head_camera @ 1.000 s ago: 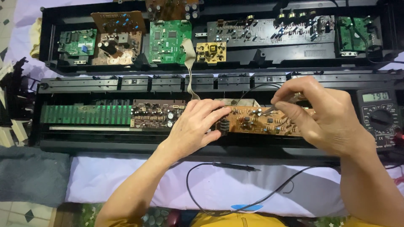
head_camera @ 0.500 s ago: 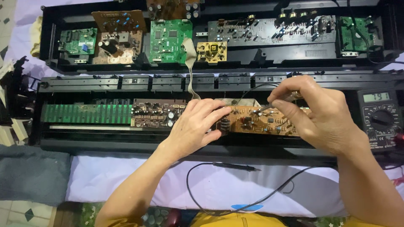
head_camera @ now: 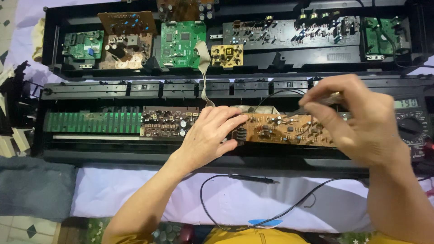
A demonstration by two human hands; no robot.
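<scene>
A brown circuit board (head_camera: 289,130) lies in the lower half of an opened black chassis (head_camera: 135,156). My left hand (head_camera: 210,135) rests flat on the board's left end, its fingers pressing it down. My right hand (head_camera: 357,122) hovers over the board's right part, pinching a thin probe (head_camera: 316,103) whose tip points down-left at the components. A black lead (head_camera: 271,96) arcs from the board toward that hand. A second black probe (head_camera: 253,179) lies loose on the white cloth (head_camera: 149,194) in front of the chassis.
A multimeter (head_camera: 413,124) sits at the right edge, partly behind my right hand. A green strip board (head_camera: 92,122) and a small brown board (head_camera: 165,122) lie left of my left hand. The upper chassis half (head_camera: 271,63) holds several more boards. Grey cloth (head_camera: 31,187) lies lower left.
My right hand has shifted slightly with the probe over the board's right part. My left hand stays on the board's left end.
</scene>
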